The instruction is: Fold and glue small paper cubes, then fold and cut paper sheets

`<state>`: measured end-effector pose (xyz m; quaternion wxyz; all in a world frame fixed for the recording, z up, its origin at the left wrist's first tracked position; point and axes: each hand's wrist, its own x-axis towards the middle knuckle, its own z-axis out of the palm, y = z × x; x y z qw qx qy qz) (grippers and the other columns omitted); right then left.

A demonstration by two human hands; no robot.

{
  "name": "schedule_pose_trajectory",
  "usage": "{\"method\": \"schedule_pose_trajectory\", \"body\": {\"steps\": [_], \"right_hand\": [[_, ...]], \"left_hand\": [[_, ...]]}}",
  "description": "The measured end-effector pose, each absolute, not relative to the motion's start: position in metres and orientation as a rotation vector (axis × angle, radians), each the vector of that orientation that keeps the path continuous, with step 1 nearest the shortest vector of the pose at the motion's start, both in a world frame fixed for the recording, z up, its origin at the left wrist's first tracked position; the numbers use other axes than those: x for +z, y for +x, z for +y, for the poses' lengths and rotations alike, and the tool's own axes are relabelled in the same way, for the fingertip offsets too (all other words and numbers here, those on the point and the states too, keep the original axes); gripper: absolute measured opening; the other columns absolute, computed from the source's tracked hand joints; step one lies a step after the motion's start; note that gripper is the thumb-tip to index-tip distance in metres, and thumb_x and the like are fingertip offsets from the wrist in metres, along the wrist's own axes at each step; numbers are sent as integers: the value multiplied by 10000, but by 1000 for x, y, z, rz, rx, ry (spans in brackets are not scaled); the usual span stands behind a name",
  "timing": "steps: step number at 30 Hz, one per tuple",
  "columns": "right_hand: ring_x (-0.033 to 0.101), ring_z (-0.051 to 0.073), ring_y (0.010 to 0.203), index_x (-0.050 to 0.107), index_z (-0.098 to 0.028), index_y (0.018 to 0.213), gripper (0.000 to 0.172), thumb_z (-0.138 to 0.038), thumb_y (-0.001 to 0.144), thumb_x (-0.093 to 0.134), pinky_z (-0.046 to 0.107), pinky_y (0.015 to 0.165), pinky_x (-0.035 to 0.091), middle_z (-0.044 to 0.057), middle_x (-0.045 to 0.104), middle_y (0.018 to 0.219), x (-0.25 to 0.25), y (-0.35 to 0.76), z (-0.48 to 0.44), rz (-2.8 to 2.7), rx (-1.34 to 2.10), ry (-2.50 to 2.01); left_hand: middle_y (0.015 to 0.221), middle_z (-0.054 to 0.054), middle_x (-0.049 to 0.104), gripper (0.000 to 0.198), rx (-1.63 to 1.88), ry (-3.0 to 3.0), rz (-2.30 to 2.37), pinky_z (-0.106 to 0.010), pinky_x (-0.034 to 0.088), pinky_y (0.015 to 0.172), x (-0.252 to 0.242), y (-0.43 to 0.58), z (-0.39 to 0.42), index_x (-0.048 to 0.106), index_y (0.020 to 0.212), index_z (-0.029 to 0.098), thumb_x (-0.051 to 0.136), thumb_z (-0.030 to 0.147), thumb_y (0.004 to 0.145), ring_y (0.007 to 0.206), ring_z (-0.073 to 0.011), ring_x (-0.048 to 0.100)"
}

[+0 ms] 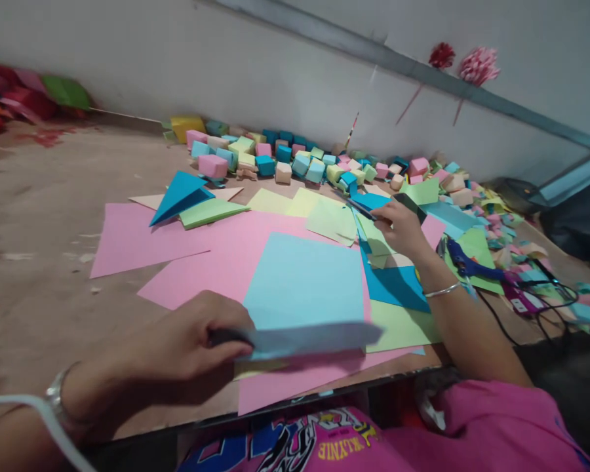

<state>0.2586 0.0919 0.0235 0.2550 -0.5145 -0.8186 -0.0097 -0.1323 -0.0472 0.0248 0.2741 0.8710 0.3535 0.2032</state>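
My left hand (201, 337) is closed round the dark handle of a knife (314, 337), whose blurred blade points right over the near edge of a light blue paper sheet (309, 278). That sheet lies on large pink sheets (226, 255). Farther off on the right, my right hand (398, 226) is closed with its fingertips on a thin dark object (360, 209), too small to name, above green and blue papers. A dark flat object (411, 206) lies just behind that hand.
Folded blue paper (179, 193) and green paper (214, 212) lie at the back left. Many small paper cubes (282, 172) line the wall. A blue glue gun (472, 262), a purple power strip (521, 295) and black cables are at the right.
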Motion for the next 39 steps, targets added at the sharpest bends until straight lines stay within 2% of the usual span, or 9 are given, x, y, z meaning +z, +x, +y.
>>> {"method": "schedule_pose_trajectory", "body": {"steps": [5, 15, 21, 24, 27, 29, 31, 36, 39], "right_hand": [[630, 228, 785, 723, -167, 1012, 263, -260, 815, 576, 368, 705, 523, 105, 673, 914, 28, 299, 84, -2055, 44, -1547], [658, 229, 834, 726, -182, 1058, 261, -260, 847, 593, 367, 739, 520, 102, 712, 1021, 37, 294, 60, -2416, 284, -1446], [627, 250, 1013, 641, -220, 1235, 356, -264, 887, 583, 366, 807, 490, 96, 667, 1176, 41, 274, 46, -2700, 389, -1345], [579, 260, 1114, 575, -229, 1300, 432, -221, 869, 603, 373, 857, 470, 95, 628, 1228, 42, 264, 37, -2735, 382, -1297], [570, 243, 1070, 592, -214, 1198, 371, -202, 833, 656, 345, 818, 461, 91, 622, 1170, 38, 258, 32, -2783, 443, -1224], [573, 220, 920, 613, -203, 1011, 196, -245, 832, 680, 325, 725, 443, 77, 630, 1012, 32, 254, 31, -2820, 472, -1235], [538, 203, 807, 581, -204, 892, 138, -280, 836, 681, 318, 661, 410, 61, 606, 892, 24, 250, 32, -2830, 470, -1263], [511, 228, 877, 539, -196, 1007, 250, -216, 782, 645, 333, 699, 402, 94, 586, 983, 9, 239, 33, -2720, 343, -1190], [497, 194, 773, 532, -202, 914, 121, -158, 802, 548, 316, 658, 385, 65, 570, 866, 9, 237, 32, -2598, 291, -1243]], "left_hand": [[585, 57, 615, 132, 871, 2454, 1135, -172, 384, 480, 13, -138, -27, 673, 765, 211, 574, 228, 852, 506, -66, 517], [865, 3, 730, 167, 726, 2606, 1038, -184, 483, 579, 10, -132, -12, 705, 892, 227, 543, 232, 853, 690, -102, 637], [622, 46, 655, 258, 517, 2555, 1100, -170, 385, 503, 24, -116, 2, 705, 782, 206, 541, 364, 902, 524, -67, 514], [700, 25, 688, 257, 537, 2569, 1248, -187, 398, 549, 19, -111, 4, 708, 817, 193, 510, 321, 920, 603, -83, 558], [959, -7, 748, 244, 603, 2585, 1108, -221, 487, 678, 7, -108, -2, 715, 994, 213, 487, 221, 908, 818, -125, 660], [1035, -27, 742, 266, 650, 2582, 1054, -252, 520, 747, 1, -107, -7, 708, 1038, 217, 494, 173, 884, 893, -145, 676], [1064, -52, 737, 288, 651, 2607, 1030, -287, 539, 791, -3, -107, -10, 709, 1042, 214, 507, 146, 849, 929, -168, 682], [1042, -78, 743, 342, 641, 2623, 1020, -335, 560, 817, -6, -110, -8, 711, 1035, 200, 491, 107, 791, 936, -199, 693], [1000, -63, 746, 351, 665, 2590, 1076, -321, 552, 784, -5, -113, -8, 705, 1015, 200, 478, 83, 774, 900, -191, 691]]}}
